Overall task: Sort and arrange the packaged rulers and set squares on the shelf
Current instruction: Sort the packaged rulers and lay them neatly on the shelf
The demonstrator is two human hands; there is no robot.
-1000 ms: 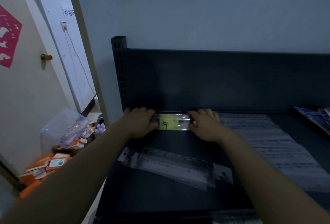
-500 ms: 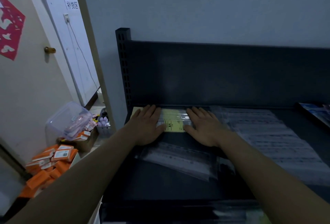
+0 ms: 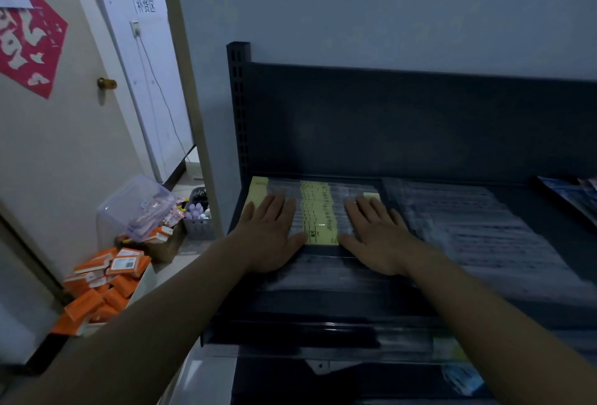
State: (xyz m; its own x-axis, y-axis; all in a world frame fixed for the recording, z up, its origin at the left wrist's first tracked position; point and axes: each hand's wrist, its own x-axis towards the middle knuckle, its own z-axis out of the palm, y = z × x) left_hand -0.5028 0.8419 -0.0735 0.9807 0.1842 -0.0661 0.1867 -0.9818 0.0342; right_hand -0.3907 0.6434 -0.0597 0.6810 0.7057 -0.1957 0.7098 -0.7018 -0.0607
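Observation:
A row of packaged rulers with yellow labels [image 3: 318, 214] lies flat at the back left of the dark shelf [image 3: 323, 314]. My left hand [image 3: 269, 232] rests palm down on the left part of the row, fingers straight. My right hand [image 3: 376, 233] lies flat on its right part, fingers straight too. Just in front of both hands lie clear ruler packs [image 3: 326, 278], blurred. A larger spread of clear packaged rulers [image 3: 478, 230] covers the shelf to the right.
The shelf's back panel [image 3: 403, 127] rises behind the rulers. A dark printed item [image 3: 571, 198] lies at the far right. Left of the shelf, on the floor, are orange boxes [image 3: 106, 278], a clear plastic bin [image 3: 135, 207] and a small basket [image 3: 198, 214].
Both hands went from curled round a yellow-labelled pack at the shelf's back to lying flat on a spread row of packs. The view has moved closer and shifted right.

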